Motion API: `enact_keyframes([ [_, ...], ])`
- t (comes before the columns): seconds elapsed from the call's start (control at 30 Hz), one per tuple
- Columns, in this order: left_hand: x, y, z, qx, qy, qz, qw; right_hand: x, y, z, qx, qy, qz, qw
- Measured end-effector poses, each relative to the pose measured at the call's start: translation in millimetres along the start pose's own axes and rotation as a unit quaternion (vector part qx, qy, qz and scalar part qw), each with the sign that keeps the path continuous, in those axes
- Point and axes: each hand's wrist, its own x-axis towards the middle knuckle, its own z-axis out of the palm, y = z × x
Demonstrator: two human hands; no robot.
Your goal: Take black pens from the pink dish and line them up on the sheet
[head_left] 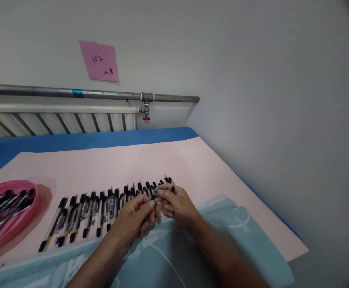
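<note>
My left hand [140, 214] is closed in a pinch on a pen [153, 197], whose dark end shows between thumb and forefinger; most of it is hidden by the fingers. Close beside it, almost touching, my right hand [176, 204] is closed around a small black pen part [173, 189] that looks like a cap. Both hands are just in front of a long row of pens [100, 214] with clear barrels and black ends. Between these pens lie separate black caps with clips [74, 212].
A pink basin [34, 216] holding several dark pens stands at the left. The pens lie on a pink mat [150, 160] over a blue surface [102, 139]. Light blue cloth [222, 224] covers the near edge. A wall borders the right side; a radiator [57, 120] stands behind.
</note>
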Motion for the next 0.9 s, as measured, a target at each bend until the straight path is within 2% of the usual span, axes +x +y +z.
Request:
enact_keyframes([
  [0.1,-0.2,-1.6,-0.4,-0.008,0.0,-0.007,1.0,-3.4,6.2,7.3,0.007,-0.04,0.032,0.999],
  [0.2,-0.5,-2.9,-0.2,-0.01,-0.008,-0.013,1.0,-1.3,8.4,8.3,0.016,-0.035,0.029,0.999],
  [0.33,1.1,-1.4,0.7,0.014,-0.03,-0.027,0.999,8.6,0.1,-1.2,0.064,0.069,-0.048,0.994],
  [0.43,3.4,-0.4,0.2,0.04,-0.035,-0.03,0.998,17.7,-13.3,-16.9,0.122,0.159,-0.128,0.971],
  [0.57,4.7,-2.0,-3.3,0.043,-0.021,-0.016,0.999,22.7,-23.0,-32.9,0.143,0.195,-0.158,0.957],
  [0.67,5.0,-3.0,-7.0,0.003,0.001,-0.001,1.0,18.1,-18.7,-29.2,0.099,0.15,-0.102,0.978],
  [0.77,6.4,-3.1,-9.3,-0.08,0.04,0.018,0.996,9.0,-8.2,-14.5,-0.011,0.036,0.018,0.999],
  [0.83,7.6,-3.5,-8.8,-0.133,0.064,0.013,0.989,3.0,-0.2,-3.6,-0.099,-0.022,0.075,0.992],
  [0.9,8.2,-4.6,-6.3,-0.168,0.081,0.0,0.983,-1.6,7.2,5.0,-0.173,-0.055,0.076,0.981],
])
